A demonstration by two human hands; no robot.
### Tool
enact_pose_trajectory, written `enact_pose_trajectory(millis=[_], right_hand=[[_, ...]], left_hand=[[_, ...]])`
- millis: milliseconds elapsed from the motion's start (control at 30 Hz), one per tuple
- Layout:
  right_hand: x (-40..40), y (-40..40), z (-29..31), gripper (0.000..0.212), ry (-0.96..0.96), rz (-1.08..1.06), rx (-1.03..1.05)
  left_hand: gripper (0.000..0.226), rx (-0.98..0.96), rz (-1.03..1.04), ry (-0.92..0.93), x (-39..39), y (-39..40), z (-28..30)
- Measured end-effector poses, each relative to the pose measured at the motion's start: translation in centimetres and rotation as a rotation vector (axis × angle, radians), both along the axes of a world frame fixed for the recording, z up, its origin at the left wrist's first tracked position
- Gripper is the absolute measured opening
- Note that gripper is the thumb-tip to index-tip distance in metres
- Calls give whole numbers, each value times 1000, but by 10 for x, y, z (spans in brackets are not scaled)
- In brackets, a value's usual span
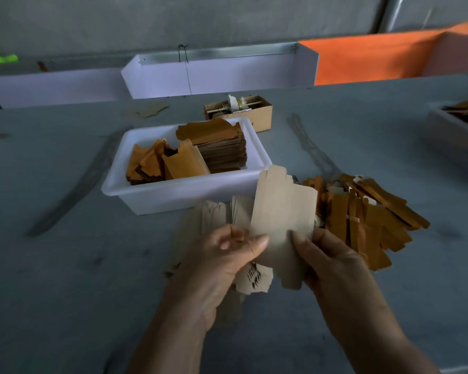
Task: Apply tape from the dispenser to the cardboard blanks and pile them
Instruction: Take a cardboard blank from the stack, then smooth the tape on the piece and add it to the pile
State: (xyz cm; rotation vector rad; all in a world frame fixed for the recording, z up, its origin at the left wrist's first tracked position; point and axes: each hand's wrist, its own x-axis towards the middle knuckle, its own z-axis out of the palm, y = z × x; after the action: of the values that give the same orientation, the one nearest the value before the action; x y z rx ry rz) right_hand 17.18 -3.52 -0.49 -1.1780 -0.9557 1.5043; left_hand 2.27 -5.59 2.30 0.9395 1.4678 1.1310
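Presently both hands hold one pale blank upright over the bench, just in front of the white tub. The left hand has its fingers closed on the blank's lower left edge, thumb on the near face, and appears to carry further pale blanks fanned behind it; the right hand pinches the lower right edge in the same way. The tape dispenser seems to sit in the small brown box beyond the tub, well apart from the hands; its detail is too small to confirm. A loose pile of darker, finished-looking blanks lies just beside the right hand, and more stock stands stacked in the tub. Judged from this, the step in hand is separating and presenting a single blank for taping. To do it well, the left thumb should slide only the top sheet free, so two are not taken together. The blank should be kept flat and square, with the seam edge facing the dispenser. Grip should stay at the margins, clear of the strip where tape is to land. Whether any tape is already on this blank cannot be told.
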Motion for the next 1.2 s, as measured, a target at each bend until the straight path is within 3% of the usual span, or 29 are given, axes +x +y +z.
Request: enact_pose_trajectory(millis=[167,367,433,500,600,667,867,1000,1133,1200], right_hand=[[3,-4,-3,30,-11,78,-37],[2,-8,-9,15,-87,139,-62],[2,-9,-10,11,-197,115,14],[2,-10,-9,7,-425,66,151],[-1,-14,-4,16,-694,-14,326],[-4,-17,-1,19,-692,-22,401],[-9,-18,-2,31,-446,57,400],[-3,-12,-9,13,-472,52,344],[1,-11,-7,2,-491,96,298],[3,-11,-6,13,-535,-28,285]], left_hand=[[16,12,37,53,8,3,-1],[34,-23,25,115,10,2,-9],[35,-20,38,83,12,2,-12],[30,-17,64,86,17,3,-16],[20,-3,117,99,23,4,-21],[17,26,129,116,26,6,-24],[5,36,11,65,29,1,-25],[21,23,-138,55,21,3,-23],[17,70,-130,113,20,2,-24],[18,36,-142,95,19,1,-24]])
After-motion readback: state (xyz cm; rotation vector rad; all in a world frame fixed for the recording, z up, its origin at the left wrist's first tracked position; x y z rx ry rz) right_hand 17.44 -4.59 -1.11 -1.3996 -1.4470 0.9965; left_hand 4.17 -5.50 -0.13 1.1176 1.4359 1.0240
